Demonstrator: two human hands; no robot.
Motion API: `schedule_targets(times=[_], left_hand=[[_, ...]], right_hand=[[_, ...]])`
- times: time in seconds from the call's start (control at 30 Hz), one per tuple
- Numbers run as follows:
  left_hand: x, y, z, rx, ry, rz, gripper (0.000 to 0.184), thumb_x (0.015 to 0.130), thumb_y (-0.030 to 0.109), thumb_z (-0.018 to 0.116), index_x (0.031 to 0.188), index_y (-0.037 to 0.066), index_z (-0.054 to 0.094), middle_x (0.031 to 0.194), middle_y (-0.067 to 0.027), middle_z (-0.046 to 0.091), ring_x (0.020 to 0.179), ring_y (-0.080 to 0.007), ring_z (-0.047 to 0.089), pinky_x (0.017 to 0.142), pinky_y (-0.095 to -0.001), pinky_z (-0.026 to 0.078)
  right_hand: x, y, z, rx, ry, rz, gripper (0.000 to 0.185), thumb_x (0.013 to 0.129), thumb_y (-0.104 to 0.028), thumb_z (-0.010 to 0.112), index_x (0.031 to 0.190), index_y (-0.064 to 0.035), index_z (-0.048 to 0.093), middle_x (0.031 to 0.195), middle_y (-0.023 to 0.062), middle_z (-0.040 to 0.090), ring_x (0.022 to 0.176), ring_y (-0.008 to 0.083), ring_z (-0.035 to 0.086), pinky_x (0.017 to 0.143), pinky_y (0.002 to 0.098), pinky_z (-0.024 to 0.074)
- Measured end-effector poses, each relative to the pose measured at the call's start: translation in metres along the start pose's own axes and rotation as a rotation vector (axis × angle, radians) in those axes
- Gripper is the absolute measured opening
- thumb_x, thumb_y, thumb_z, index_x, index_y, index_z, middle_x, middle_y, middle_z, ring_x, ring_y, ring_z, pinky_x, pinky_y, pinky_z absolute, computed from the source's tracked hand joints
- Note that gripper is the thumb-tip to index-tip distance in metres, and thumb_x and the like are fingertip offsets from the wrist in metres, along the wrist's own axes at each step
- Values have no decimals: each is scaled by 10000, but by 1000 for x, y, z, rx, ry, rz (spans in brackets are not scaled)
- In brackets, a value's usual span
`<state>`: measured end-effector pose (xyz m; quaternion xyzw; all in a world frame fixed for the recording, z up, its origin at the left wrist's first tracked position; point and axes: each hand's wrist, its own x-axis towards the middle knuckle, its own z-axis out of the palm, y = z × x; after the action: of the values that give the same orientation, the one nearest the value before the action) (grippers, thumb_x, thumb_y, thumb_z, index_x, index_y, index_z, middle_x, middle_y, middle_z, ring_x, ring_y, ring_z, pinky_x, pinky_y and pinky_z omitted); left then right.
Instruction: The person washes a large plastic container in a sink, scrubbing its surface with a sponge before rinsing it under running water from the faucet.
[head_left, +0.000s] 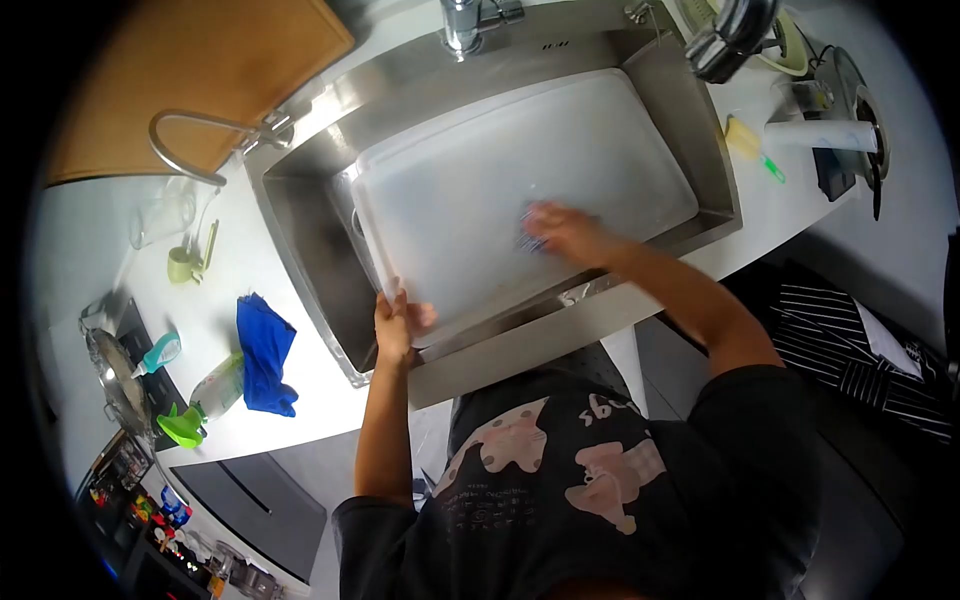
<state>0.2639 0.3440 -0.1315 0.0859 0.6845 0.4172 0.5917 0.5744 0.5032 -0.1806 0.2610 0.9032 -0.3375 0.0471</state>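
Observation:
A large rectangular plastic tub (pixel 480 170), whitish and translucent, lies tilted across the steel sink (pixel 310 260); I cannot tell how deep it is. At its lower left corner, my left hand (pixel 398 318) is closed round the rim, with the thumb side on the edge. My right hand (pixel 565 232), a little blurred, presses a dark bluish scouring pad (pixel 528 232) against the tub's broad face, right of the middle. Fingers partly cover the pad. A few small white flecks show just above it.
A chrome faucet (pixel 462 30) stands behind the sink. On the left counter are a blue cloth (pixel 266 352), a spray bottle (pixel 215 390) and a curved metal spout (pixel 190 120). To the right lie a yellow-green brush (pixel 752 143) and a white roll (pixel 820 136).

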Motion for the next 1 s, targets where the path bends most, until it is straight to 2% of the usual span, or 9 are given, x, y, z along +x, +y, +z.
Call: schedule_targets(times=[0.1, 0.17, 0.2, 0.3, 0.47, 0.53, 0.73, 0.83, 1.0], left_hand=[[0, 0, 2, 0, -4, 36, 334, 933, 202, 397, 1201, 11, 342, 660, -129, 577, 531, -194, 573, 492, -283, 472], [1, 2, 3, -11, 5, 19, 357, 933, 221, 401, 1215, 12, 335, 655, -129, 581, 525, -190, 574, 491, -283, 472], [1, 1, 2, -16, 20, 17, 357, 933, 221, 401, 1215, 12, 335, 655, -129, 581, 525, -190, 574, 491, -283, 472], [1, 0, 0, 63, 49, 6, 387, 918, 299, 443, 1214, 61, 368, 652, -104, 578, 530, -168, 568, 511, -268, 470], [2, 1, 1, 2, 61, 65, 374, 917, 296, 442, 1165, 21, 391, 641, -113, 584, 527, -177, 580, 495, -263, 475], [-1, 7, 4, 7, 80, 33, 404, 916, 289, 443, 1186, -2, 370, 650, -131, 594, 533, -193, 595, 483, -255, 475], [-2, 13, 7, 37, 151, -16, 371, 920, 289, 430, 1157, 5, 403, 670, -126, 603, 547, -192, 598, 484, -247, 466], [0, 18, 9, 58, 165, -46, 372, 923, 290, 423, 1168, 11, 402, 677, -125, 606, 556, -188, 598, 492, -251, 465], [-3, 20, 14, 80, 215, -79, 407, 926, 300, 411, 1222, 22, 378, 680, -124, 609, 551, -181, 592, 501, -251, 461]], right_hand=[[-27, 54, 5, -89, 88, 257, 401, 818, -160, 514, 1214, -101, 485, 1319, 141, 394, 1238, 315, 327, 1029, 401, 280], [-10, 23, 8, -287, 69, 174, 420, 782, -141, 550, 1194, -75, 497, 1309, 155, 402, 1211, 301, 369, 994, 388, 331], [9, -2, 30, 147, 180, 90, 415, 786, -176, 556, 1196, -129, 508, 1309, 113, 416, 1198, 293, 385, 966, 381, 365], [46, -63, 8, 108, 32, -182, 407, 771, -182, 582, 1176, -194, 532, 1305, 52, 432, 1181, 306, 400, 946, 394, 382], [-29, 48, -50, 126, -133, 4, 361, 681, -67, 675, 1022, -179, 638, 1260, 14, 478, 1104, 275, 465, 954, 366, 360], [-35, 32, -59, 132, -242, 30, 353, 673, -57, 681, 1005, -173, 646, 1234, 14, 502, 1106, 272, 461, 971, 350, 339], [60, -91, -8, 543, -190, -389, 248, 710, -156, 676, 951, -111, 637, 1019, -10, 603, 963, 226, 465, 887, 321, 365], [50, -70, -19, 515, -206, -476, 266, 696, -168, 690, 954, -129, 639, 1025, -7, 597, 954, 219, 475, 885, 337, 365], [-26, 26, -57, 245, -350, -212, 292, 675, -156, 710, 961, -174, 656, 1052, 7, 585, 959, 211, 481, 860, 367, 388]])
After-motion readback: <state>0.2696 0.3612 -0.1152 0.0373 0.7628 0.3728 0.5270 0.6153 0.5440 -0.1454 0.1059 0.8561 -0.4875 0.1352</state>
